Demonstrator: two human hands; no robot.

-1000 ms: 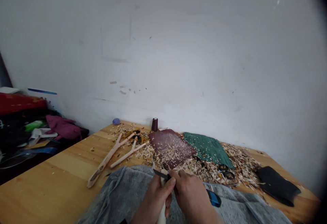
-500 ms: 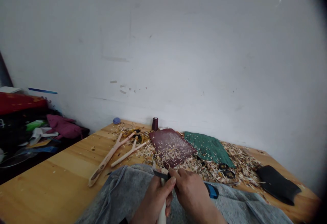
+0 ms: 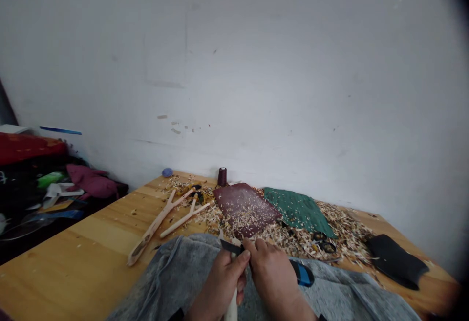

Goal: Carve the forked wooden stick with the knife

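Head view, and look at that blade: it's working tight to the fingers! The left hand [image 3: 220, 284] is closed firmly round a pale stick [image 3: 231, 306], at 6 o'clock, its lower end running down toward the lap. The right hand [image 3: 273, 277] is closed on a knife [image 3: 302, 273], with the blue handle jutting toward 4 o'clock and the dark blade across the top of the stick. The risk: one slip on a tough patch of grain, or too much push, and that edge could catch the left thumb just beside it.

Underneath, a grey cloth [image 3: 176, 282]. Out on the tabletop [image 3: 73, 257], 2 forked sticks [image 3: 154, 228] at 11 o'clock, maroon leather [image 3: 244, 208] at 12, green leather [image 3: 296, 211] and shavings [image 3: 344, 233] at 1, black leather [image 3: 395, 261] at 2. Behind it all, a scuffed white wall [image 3: 256, 67], and at 10 o'clock, a purple cloth [image 3: 91, 187]!
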